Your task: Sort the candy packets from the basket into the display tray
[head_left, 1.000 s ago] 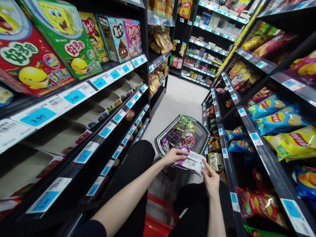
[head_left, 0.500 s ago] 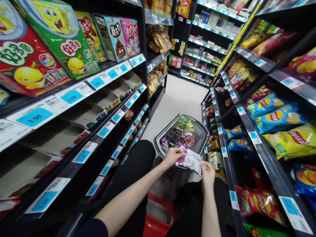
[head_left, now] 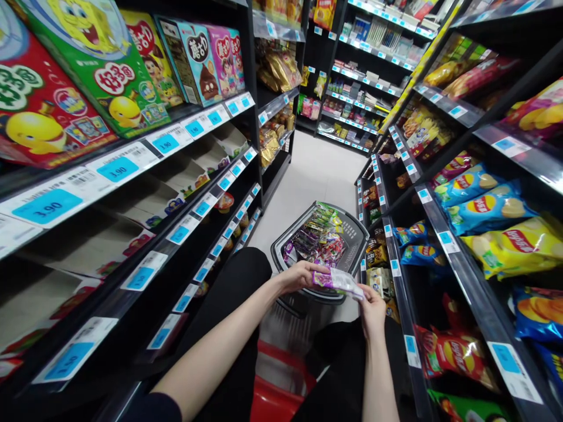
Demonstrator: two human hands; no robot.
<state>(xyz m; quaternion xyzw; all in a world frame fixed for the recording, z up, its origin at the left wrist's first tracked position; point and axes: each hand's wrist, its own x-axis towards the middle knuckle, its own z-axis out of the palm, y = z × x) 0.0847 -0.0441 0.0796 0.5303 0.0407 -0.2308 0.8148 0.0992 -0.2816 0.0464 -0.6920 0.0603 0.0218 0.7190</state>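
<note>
Between my two hands a purple and white snack packet (head_left: 338, 281) is stretched sideways above the near rim of a grey shopping basket (head_left: 356, 249). My left hand (head_left: 301, 276) pinches its purple left end, fingers over the top. At the packet's pale right end, my right hand (head_left: 372, 307) grips the corner between thumb and fingers. Inside the basket lie several colourful snack packets (head_left: 323, 234), green, purple and red. The held packet and my left hand hide part of the basket's near side.
Shelves on the left hold snack boxes (head_left: 132, 88) above price strips. Bags of chips (head_left: 497, 205) fill the right shelves close to my right arm. A red plastic stool (head_left: 275, 404) shows below, between my black-clad legs. The pale floor (head_left: 312, 164) runs to shelves at the back.
The packet has tipped so its face shows narrower, and my left hand has turned flatter along its left end. Both hands still hold it. The view has shifted slightly.
</note>
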